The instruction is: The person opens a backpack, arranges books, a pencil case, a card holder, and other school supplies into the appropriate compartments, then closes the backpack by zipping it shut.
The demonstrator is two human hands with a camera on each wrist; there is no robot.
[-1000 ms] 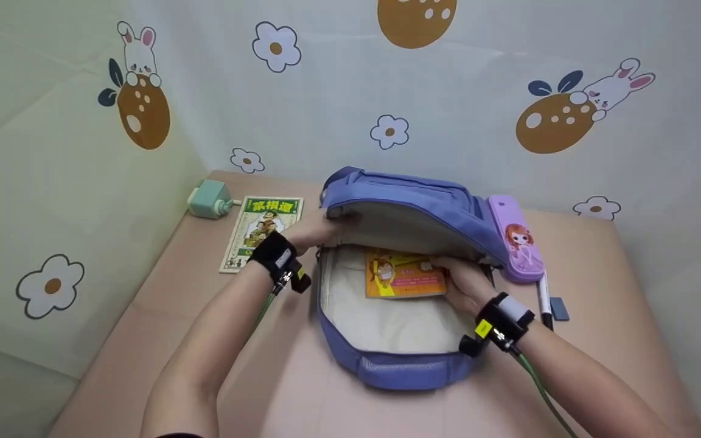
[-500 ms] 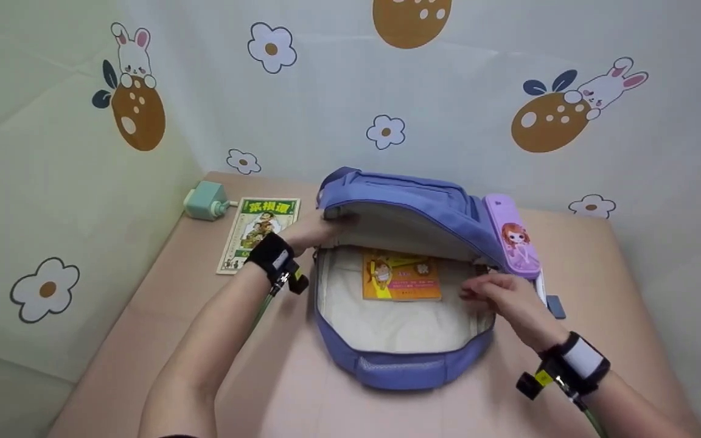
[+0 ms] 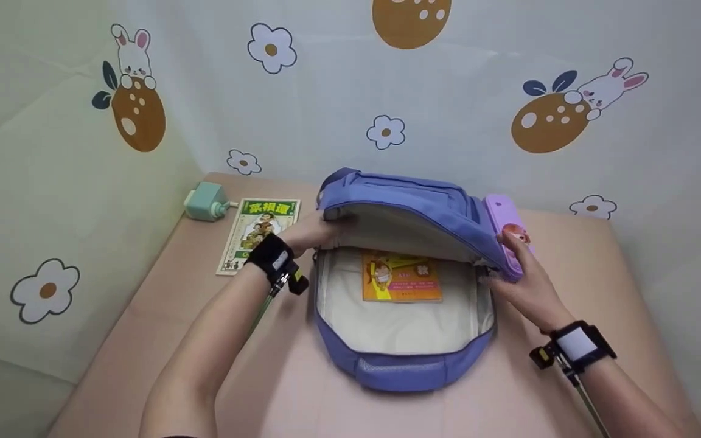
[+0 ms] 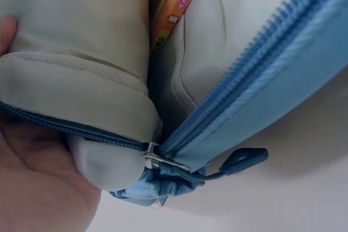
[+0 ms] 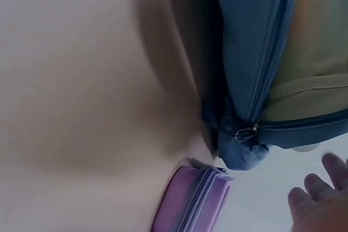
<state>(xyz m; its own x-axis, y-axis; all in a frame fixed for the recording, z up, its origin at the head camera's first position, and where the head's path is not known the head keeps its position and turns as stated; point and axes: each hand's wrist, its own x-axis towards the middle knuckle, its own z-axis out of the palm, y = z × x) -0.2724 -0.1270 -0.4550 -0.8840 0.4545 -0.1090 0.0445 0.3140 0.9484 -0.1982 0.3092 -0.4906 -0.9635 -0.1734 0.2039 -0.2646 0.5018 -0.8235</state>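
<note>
A blue backpack (image 3: 402,378) lies unzipped, its pale lining showing and its front flap (image 3: 411,228) raised toward the wall. Along the flap's left edge, my left hand (image 3: 314,233) grips the fabric; the left wrist view shows the palm under the zipper edge and a fingertip on the lining. An orange children's book (image 3: 408,285) lies inside, its upper part hidden beneath the flap. My right hand (image 3: 530,292) is at the backpack's right side with its fingers spread, overlapping the lilac pencil case (image 3: 498,210). In the right wrist view, the fingertips (image 5: 315,186) reach out holding nothing.
Left of the backpack lies a green-and-white book (image 3: 262,222), partly behind the left wrist. A teal box-shaped thing with a white nozzle (image 3: 206,202) stands at the table's back left corner. A patterned curtain (image 3: 326,91) borders the back and left.
My right hand has let go of the orange book, leaving it inside the backpack, and moved right to the pencil case, its fingers spreading. The left hand keeps holding up the flap.
</note>
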